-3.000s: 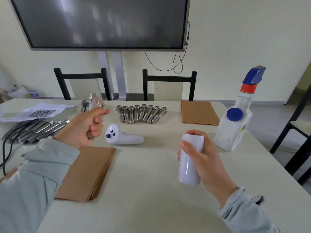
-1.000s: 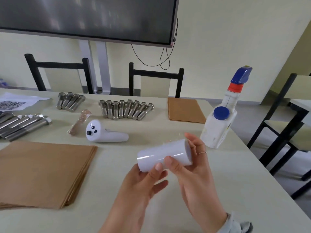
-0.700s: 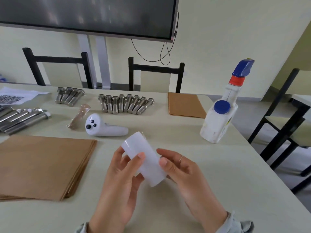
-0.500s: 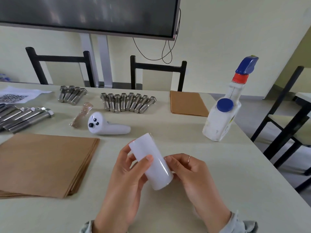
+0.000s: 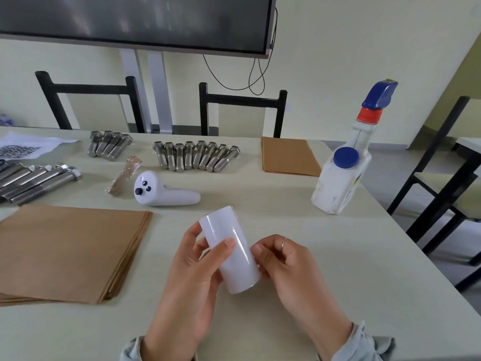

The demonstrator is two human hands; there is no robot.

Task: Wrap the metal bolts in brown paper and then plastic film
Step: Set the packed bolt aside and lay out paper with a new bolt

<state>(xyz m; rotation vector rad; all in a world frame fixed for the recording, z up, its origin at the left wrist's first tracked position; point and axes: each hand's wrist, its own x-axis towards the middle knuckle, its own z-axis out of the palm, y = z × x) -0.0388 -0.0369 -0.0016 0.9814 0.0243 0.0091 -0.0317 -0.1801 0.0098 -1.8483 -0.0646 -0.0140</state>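
Note:
A white roll of plastic film is tilted above the near table, held between both hands. My left hand grips its left side, thumb across the front. My right hand holds its right side with curled fingers. A stack of brown paper lies at the left. One bolt wrapped in paper and film lies beyond it. Bare metal bolts lie in a middle row, a small group and a long set at far left.
A white handheld controller lies just beyond the roll. A spray bottle stands at the right near the table edge. A second brown paper stack is at the back right. A QR sheet, chairs and a screen are behind.
The left hand put the wrapped bolt down on the table and joined the right hand on the film roll. The roll was turned over between both hands and now lies tilted.

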